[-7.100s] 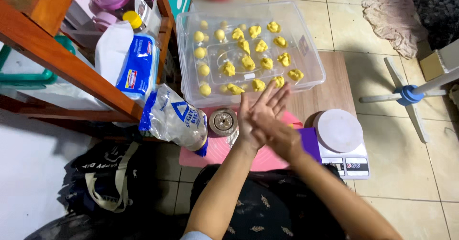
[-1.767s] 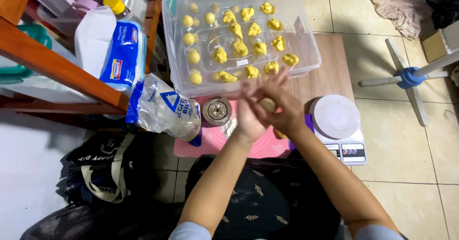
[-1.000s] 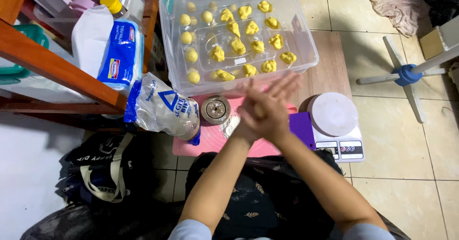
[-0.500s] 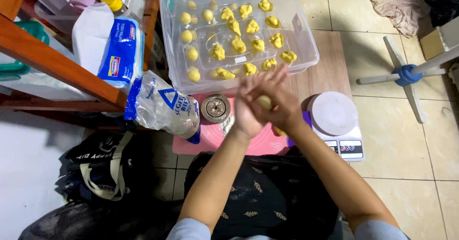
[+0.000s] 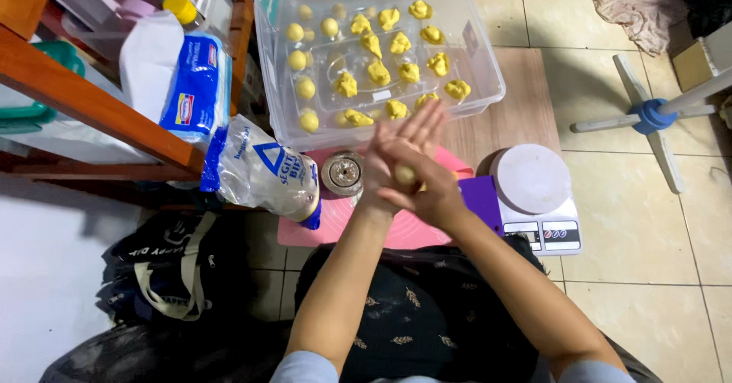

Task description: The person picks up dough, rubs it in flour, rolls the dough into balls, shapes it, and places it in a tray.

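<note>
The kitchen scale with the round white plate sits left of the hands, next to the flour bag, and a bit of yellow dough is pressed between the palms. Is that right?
Not quite. In the head view the kitchen scale sits right of the hands, on the far side from the flour bag. The rest holds: yellow dough shows between the palms of the left hand and right hand.

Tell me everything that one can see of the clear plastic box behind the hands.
The box is a clear, rectangular plastic tub with rounded corners, no lid on it. It stands upright and level on the wooden board, with its left side close to the wooden shelf. Inside lie many yellow dough pieces: smooth balls in a row along the left side, rougher lumps in the middle and right. The fingertips of the left hand overlap its near wall in this view; contact cannot be told.
</note>
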